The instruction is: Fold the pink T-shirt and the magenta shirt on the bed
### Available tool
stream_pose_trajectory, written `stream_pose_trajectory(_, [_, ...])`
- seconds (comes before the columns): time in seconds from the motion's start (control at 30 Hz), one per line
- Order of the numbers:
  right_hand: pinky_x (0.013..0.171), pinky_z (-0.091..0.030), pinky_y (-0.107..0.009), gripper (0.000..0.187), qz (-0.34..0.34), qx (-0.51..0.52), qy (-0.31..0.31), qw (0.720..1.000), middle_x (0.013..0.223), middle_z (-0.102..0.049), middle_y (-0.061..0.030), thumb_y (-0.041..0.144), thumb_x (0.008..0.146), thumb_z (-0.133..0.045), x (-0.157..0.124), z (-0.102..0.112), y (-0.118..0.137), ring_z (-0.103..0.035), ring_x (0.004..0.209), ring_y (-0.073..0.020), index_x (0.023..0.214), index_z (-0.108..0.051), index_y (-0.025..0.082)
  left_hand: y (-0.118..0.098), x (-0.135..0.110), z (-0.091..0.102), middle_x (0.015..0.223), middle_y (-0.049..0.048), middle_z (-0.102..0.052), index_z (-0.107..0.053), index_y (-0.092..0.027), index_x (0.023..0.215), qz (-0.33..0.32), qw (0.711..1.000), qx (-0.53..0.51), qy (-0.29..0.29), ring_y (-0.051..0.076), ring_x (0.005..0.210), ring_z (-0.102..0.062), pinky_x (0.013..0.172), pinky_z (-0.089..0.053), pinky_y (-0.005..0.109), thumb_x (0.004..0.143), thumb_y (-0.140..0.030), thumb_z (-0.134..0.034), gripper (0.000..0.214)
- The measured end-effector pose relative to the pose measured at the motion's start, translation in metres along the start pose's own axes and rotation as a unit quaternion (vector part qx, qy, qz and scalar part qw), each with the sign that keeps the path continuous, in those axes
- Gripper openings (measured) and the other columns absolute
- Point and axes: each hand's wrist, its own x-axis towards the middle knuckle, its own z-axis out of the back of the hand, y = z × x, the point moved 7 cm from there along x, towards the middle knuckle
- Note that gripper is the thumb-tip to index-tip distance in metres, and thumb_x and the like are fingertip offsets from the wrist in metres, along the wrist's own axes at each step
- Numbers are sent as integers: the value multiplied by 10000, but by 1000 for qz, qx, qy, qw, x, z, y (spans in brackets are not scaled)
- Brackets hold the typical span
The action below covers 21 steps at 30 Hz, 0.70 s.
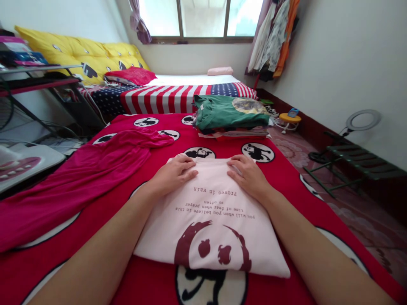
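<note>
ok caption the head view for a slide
Left hand and right hand on a folded pale pink printed shirt, with a green-topped stack of folded clothes beyond.

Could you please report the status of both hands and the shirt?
Left hand and right hand on far edge of folded shirt. Shirt flat, print up, on red blanket. Pink garment at left, pile of clothes beyond.

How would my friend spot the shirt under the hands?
Find the big red cover with round black-and-white patches. In its near middle lies a folded pale pink shirt, with the left hand and right hand on its far end. Unlike the green shirt atop the pile or the magenta cloth, it has dark red writing.
</note>
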Motion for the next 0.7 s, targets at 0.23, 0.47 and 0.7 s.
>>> stream_pose_trajectory(0.23, [928,-444,-397,307,-30,-93,-18,995,1159,-627,-88,269,941,-438,-5,6,-15,-543,1021,-250,1109,-689,210,-1,-6,-14,1425,106,-435,-506,-182,1367,35,996,65,46,262,1348,-344,1151,-256,414,933,-525,-393,565])
stream_pose_trajectory(0.47, [977,-439,-373,272,-19,-66,-83,994,1194,-625,-97,212,901,-488,-8,12,-11,-550,1103,-243,1096,-671,162,2,-11,-23,1434,126,-422,-477,-169,1380,22,995,95,-10,281,1361,-329,1165,-213,460,931,-532,-402,582])
stream_pose_trajectory(0.7, [992,-434,-399,247,26,3,-13,1000,1204,-630,-111,300,884,-578,-28,35,52,-576,1124,-250,1081,-658,174,4,-11,-22,1410,120,-441,-482,-175,1379,0,995,100,-19,276,1336,-348,1151,-233,456,946,-521,-378,564])
